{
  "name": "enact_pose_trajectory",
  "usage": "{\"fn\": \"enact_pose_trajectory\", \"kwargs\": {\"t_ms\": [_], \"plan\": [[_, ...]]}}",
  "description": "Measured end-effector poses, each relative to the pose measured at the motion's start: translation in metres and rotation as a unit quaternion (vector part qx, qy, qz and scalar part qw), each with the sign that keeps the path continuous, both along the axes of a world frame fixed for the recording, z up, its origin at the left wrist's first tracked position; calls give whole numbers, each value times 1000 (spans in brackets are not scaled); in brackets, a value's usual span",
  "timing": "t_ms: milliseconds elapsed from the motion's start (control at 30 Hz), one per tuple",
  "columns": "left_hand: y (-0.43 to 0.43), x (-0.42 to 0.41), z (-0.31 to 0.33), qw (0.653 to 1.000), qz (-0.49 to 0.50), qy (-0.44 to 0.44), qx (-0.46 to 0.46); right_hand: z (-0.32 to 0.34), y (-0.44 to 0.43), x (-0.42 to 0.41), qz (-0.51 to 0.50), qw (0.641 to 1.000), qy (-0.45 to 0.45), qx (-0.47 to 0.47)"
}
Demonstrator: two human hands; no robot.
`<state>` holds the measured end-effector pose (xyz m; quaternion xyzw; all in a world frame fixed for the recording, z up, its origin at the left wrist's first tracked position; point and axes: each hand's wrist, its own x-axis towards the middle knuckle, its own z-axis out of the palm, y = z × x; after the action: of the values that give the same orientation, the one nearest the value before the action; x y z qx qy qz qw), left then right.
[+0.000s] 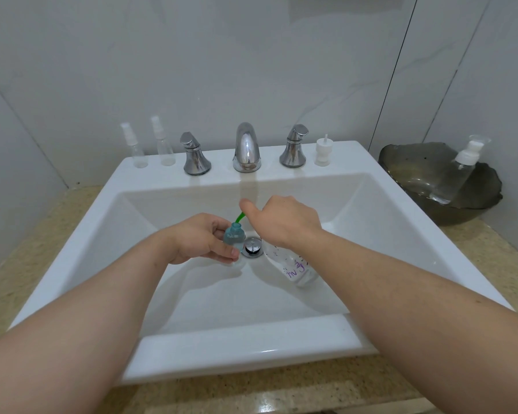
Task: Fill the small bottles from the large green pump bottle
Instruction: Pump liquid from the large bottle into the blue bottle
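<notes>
While the small bottle sits just left of the drain, open-mouthed and holding teal liquid, the left hand pinches it between thumb and curled fingers. A green spout slants down to the bottle's mouth from behind the drain. The right hand closes over the pump head, fingers bent down out of sight and thumb lying along the top. Below that wrist the large pump bottle leans to the right of the drain, its body clear with purple writing; whether it touches the basin cannot be told.

Both are inside the white sink. Straight behind the drain stands the chrome faucet, with a handle behind-left and another behind-right. Further behind-left stand two empty spray bottles; further behind-right stands a white pump cap. Far right of the drain, a dark glass bowl on the speckled countertop holds a clear capped bottle leaning on its rim.
</notes>
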<state>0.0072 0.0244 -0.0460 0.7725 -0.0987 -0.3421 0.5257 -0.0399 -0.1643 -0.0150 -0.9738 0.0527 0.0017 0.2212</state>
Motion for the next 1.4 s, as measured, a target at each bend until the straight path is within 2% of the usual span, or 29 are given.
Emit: {"fn": "enact_pose_trajectory", "kwargs": {"t_ms": [767,933,1133,1233,1400], "plan": [[-1,0,0,1000,6,-8,-15,-12,-9,10,-8,999,-25,20],[0,0,0,999,11,-30,-17,-13,-25,11,-27,990,-51,126],[0,-1,1,998,2,-57,-8,-20,-48,11,-83,944,-96,304],[0,-1,2,998,5,-60,-5,-21,-50,10,-104,928,-113,341],[0,-2,2,998,7,-60,0,-20,-50,8,-105,920,-94,366]]}}
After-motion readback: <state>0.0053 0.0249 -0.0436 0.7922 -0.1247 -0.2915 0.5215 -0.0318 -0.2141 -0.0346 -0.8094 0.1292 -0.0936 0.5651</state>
